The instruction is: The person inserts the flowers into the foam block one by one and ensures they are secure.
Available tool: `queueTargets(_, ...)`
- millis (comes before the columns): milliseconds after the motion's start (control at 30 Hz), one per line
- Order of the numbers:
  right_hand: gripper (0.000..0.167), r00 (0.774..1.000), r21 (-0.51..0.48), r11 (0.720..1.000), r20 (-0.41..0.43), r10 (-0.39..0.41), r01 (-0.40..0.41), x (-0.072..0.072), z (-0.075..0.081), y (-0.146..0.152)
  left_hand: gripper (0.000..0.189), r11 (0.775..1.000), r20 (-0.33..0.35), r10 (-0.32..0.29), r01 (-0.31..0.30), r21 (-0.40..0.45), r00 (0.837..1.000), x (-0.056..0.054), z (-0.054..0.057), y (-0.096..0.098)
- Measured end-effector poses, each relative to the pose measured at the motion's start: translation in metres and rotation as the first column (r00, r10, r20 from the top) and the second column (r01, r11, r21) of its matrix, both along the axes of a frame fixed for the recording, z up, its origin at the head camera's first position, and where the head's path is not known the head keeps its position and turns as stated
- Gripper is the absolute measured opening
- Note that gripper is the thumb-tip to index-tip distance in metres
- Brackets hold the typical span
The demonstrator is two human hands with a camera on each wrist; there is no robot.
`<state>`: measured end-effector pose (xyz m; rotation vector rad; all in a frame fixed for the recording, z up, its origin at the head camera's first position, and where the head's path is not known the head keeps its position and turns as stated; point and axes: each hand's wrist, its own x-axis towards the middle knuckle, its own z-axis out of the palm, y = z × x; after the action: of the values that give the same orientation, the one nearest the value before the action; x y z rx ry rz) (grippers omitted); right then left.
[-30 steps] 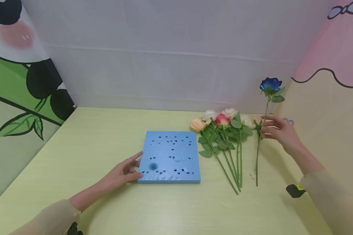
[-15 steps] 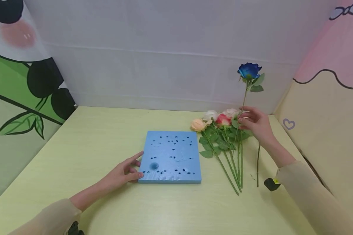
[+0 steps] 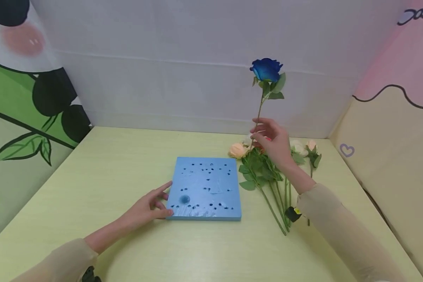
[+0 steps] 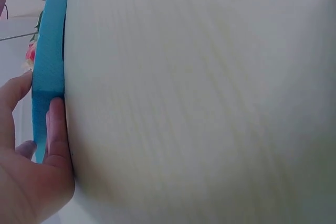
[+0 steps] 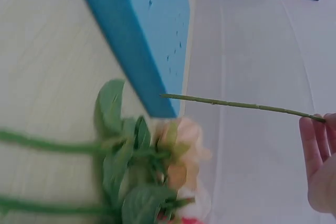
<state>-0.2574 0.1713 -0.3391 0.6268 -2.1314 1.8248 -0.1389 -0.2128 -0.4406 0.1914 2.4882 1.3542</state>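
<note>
A blue artificial rose point(image 3: 266, 70) stands nearly upright in the air, its stem pinched between the thumb and fingers of my right hand point(image 3: 275, 143). The bare lower end of its stem point(image 5: 236, 104) shows in the right wrist view, apart from the board there. My left hand point(image 3: 151, 205) holds the near left corner of a light blue foam board point(image 3: 204, 196) lying flat. Small holes and one larger round dent mark the board's top. In the left wrist view, the board's side point(image 4: 50, 51) lies between the left thumb and fingers.
Right of the board lie several artificial flowers, among them a peach one point(image 3: 237, 150) and a white one point(image 3: 297, 147), stems toward me. My right forearm partly covers them. Another pale peach flower point(image 3: 311, 145) lies farther right. Printed cloth walls border the pale table point(image 3: 127, 156).
My right hand has carried the blue rose left and upward, from beyond the flowers to above the pile. My left hand and the foam board stay in place.
</note>
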Motion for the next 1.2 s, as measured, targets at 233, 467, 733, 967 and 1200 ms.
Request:
queueTargets(233, 0.033, 0.996, -0.04, 0.996, -0.049, 0.078, -0.08, -0.005, 0.003, -0.04, 0.092, 0.998, -0.005, -0.053, 0.053, 0.028, 0.999, 0.001, 0.001, 0.001)
queueTargets(467, 0.033, 0.988, -0.054, 0.989, -0.078, 0.136, -0.14, -0.012, 0.003, -0.079, 0.095, 0.998, 0.009, -0.069, 0.069, 0.015, 0.998, -0.002, -0.001, 0.0)
queueTargets(733, 0.035, 0.963, -0.06, 0.965, -0.106, 0.247, -0.255, -0.023, -0.006, -0.118, 0.095, 0.998, 0.01, -0.068, 0.068, 0.004, 0.998, -0.002, 0.001, -0.003)
queueTargets(967, 0.036, 0.951, -0.085, 0.953, -0.135, 0.278, -0.29, -0.027, -0.003, -0.139, 0.094, 0.996, 0.007, -0.081, 0.081, 0.032, 0.997, 0.0, 0.005, -0.001)
queueTargets(1200, 0.034, 0.937, -0.088, 0.943, -0.174, 0.303, -0.321, -0.029, 0.0, -0.151, 0.095, 0.997, 0.012, -0.072, 0.072, 0.023, 0.997, 0.0, 0.006, -0.001)
